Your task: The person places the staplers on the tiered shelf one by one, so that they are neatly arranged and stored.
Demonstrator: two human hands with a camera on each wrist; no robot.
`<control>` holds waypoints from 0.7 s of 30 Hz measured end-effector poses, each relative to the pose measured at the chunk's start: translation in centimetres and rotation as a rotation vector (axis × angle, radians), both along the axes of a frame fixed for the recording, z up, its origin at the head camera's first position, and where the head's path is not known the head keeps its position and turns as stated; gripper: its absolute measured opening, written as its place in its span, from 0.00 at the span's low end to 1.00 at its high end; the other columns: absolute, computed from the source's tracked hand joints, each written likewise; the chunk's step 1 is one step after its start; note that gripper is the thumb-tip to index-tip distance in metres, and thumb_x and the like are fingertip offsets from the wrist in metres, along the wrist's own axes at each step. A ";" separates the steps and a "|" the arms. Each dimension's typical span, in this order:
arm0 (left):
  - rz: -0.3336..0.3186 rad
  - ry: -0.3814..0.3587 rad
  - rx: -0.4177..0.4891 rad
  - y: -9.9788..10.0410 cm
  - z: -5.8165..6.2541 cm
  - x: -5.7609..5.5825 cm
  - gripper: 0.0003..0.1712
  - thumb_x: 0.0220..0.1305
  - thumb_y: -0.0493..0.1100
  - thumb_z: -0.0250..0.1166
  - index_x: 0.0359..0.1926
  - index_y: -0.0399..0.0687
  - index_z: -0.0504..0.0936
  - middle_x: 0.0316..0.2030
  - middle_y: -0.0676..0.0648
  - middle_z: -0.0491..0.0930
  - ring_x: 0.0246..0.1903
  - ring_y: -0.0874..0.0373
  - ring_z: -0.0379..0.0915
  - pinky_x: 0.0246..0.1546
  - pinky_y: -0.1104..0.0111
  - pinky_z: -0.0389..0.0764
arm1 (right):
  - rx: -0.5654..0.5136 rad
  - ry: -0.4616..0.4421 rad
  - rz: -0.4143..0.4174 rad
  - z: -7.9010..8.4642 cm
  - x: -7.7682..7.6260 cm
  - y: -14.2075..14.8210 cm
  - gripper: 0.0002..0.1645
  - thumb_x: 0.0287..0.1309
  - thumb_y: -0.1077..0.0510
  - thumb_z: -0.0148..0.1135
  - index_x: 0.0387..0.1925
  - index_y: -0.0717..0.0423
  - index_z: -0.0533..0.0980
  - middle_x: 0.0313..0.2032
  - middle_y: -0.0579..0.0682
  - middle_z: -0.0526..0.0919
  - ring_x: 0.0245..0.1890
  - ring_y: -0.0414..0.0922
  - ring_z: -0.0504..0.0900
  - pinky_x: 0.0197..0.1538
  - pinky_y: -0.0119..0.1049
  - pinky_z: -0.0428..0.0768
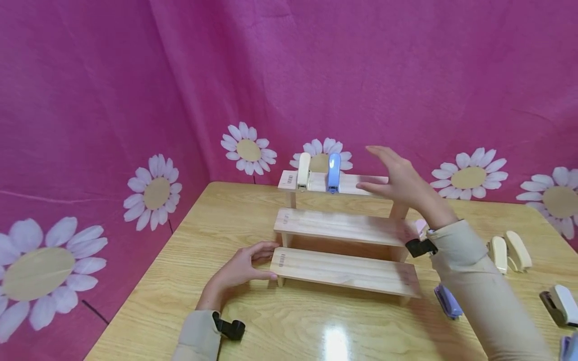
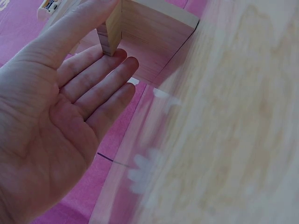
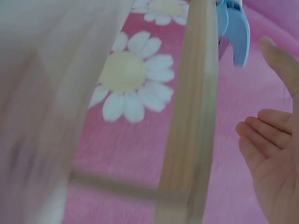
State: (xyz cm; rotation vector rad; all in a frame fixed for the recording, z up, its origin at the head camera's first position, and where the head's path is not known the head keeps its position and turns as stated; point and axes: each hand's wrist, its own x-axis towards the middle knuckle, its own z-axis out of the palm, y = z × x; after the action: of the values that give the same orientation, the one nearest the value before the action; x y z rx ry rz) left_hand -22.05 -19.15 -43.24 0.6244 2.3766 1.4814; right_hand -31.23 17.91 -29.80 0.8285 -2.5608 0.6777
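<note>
A three-tier wooden stand (image 1: 338,271) rests on the table. On its top board stand a cream stapler (image 1: 303,171) and, to its right, a blue stapler (image 1: 333,173). My left hand (image 1: 239,268) is at the left end of the lowest board, thumb by the front corner; in the left wrist view its fingers extend fairly straight beside the wood. Over the right part of the top board is my right hand (image 1: 397,181), thumb and fingers spread, holding nothing. The right wrist view shows the blue stapler (image 3: 234,32) apart from that hand.
Right of the stand lie a purple stapler (image 1: 448,301), two cream staplers (image 1: 498,254) and a white-and-dark stapler (image 1: 560,306). A pink item (image 1: 421,226) is partly hidden behind my right wrist. Another purplish item (image 1: 569,347) is cut off at the edge. A pink flowered cloth (image 1: 361,75) hangs behind.
</note>
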 end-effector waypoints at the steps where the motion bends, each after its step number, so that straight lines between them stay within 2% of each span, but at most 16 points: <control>1: 0.001 0.001 0.003 -0.1 -0.3 -0.2 0.41 0.50 0.42 0.73 0.64 0.41 0.66 0.62 0.42 0.70 0.62 0.47 0.66 0.63 0.52 0.66 | -0.003 -0.004 -0.014 -0.1 0.1 0.5 0.50 0.48 0.47 0.71 0.68 0.56 0.58 0.66 0.59 0.63 0.66 0.60 0.62 0.64 0.61 0.64; 6: 0.011 0.000 0.007 -0.5 -1.9 -1.0 0.41 0.48 0.43 0.73 0.64 0.48 0.67 0.63 0.46 0.70 0.63 0.51 0.66 0.64 0.56 0.67 | -0.013 -0.031 -0.078 -0.6 1.1 3.0 0.51 0.48 0.46 0.71 0.69 0.53 0.57 0.67 0.59 0.62 0.66 0.61 0.61 0.63 0.63 0.64; 9: 0.016 0.005 0.002 -0.5 -2.0 -1.1 0.41 0.48 0.44 0.73 0.64 0.48 0.67 0.62 0.47 0.70 0.63 0.52 0.66 0.64 0.57 0.67 | -0.011 -0.014 -0.102 -0.9 1.6 4.4 0.51 0.46 0.47 0.72 0.69 0.54 0.58 0.66 0.60 0.63 0.65 0.62 0.62 0.61 0.64 0.65; 11: 0.015 0.004 0.003 -0.5 -2.0 -1.1 0.41 0.49 0.43 0.73 0.64 0.47 0.67 0.62 0.45 0.70 0.63 0.50 0.66 0.64 0.56 0.67 | -0.013 0.014 -0.115 -1.3 1.9 5.4 0.50 0.45 0.49 0.73 0.68 0.56 0.60 0.65 0.62 0.64 0.64 0.62 0.63 0.60 0.64 0.65; 16: 0.012 -0.003 0.009 -0.3 -1.8 -1.0 0.42 0.49 0.40 0.73 0.64 0.41 0.66 0.62 0.42 0.69 0.63 0.47 0.65 0.64 0.53 0.66 | -0.041 0.009 -0.148 -2.5 2.8 8.5 0.51 0.44 0.51 0.74 0.67 0.57 0.60 0.64 0.65 0.64 0.62 0.64 0.63 0.55 0.65 0.67; 21: 0.012 0.006 -0.004 -0.5 -1.9 -1.0 0.42 0.49 0.44 0.73 0.65 0.47 0.67 0.63 0.46 0.70 0.63 0.51 0.66 0.64 0.57 0.67 | -0.054 0.036 -0.197 -4.2 3.8 12.1 0.49 0.41 0.52 0.75 0.65 0.59 0.63 0.61 0.67 0.67 0.59 0.66 0.66 0.53 0.67 0.66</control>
State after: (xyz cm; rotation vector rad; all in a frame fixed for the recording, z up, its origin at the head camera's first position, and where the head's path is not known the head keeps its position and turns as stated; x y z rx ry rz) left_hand -23.06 -19.62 -45.11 0.6155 2.3918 1.4814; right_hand -27.47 30.01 -34.05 0.5559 -2.5364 0.6607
